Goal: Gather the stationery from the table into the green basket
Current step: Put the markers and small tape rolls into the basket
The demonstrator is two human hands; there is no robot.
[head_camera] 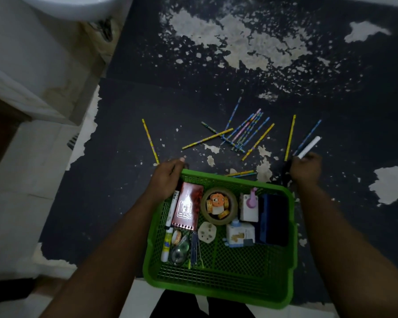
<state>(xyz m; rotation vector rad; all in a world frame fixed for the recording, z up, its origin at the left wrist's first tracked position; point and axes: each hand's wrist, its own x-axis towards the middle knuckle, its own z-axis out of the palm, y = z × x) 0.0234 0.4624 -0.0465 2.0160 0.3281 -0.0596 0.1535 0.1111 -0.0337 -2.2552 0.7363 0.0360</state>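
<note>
Two hands: R hand clamps white marker, tip up-right; L hand grips green basket.

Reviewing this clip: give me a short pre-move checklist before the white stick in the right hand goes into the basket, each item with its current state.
1. Right hand grips the white stick: ok.
2. Left hand steadies the green basket at its far left corner: ok.
3. Free space in the basket, near side: ok.
4. Basket fully supported by the table: not ok, its near edge overhangs.
5. Pencils gathered: not ok, many lie loose on the table.
</note>
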